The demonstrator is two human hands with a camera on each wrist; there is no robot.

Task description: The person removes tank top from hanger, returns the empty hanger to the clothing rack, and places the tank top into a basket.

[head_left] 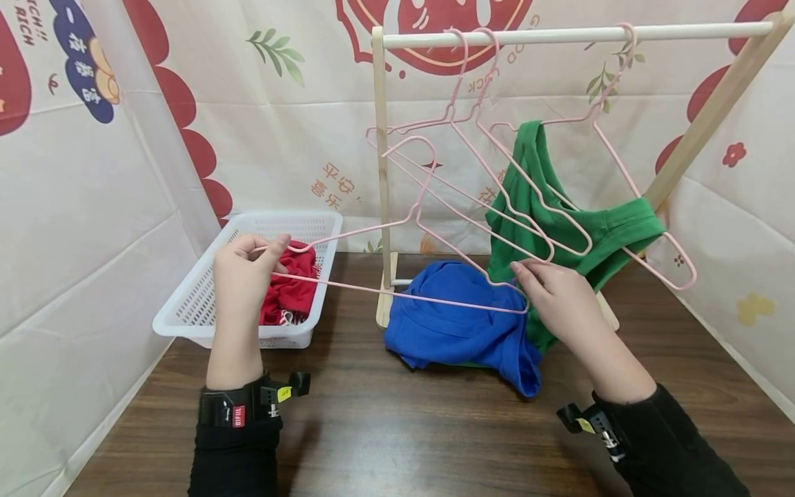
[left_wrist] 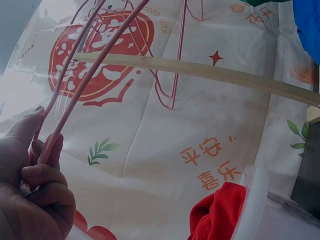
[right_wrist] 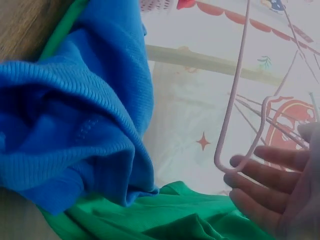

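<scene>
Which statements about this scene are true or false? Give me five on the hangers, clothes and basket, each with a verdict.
1. The left grip holds a pink hanger. True.
2. The blue garment hangs from the white bar. False: the blue garment lies bunched below the white bar.
3. Three other hangers hook over the white bar. True.
4. The green tank top hangs on one of those three. True.
5. The white basket holds green cloth. False: it holds red cloth.
</scene>
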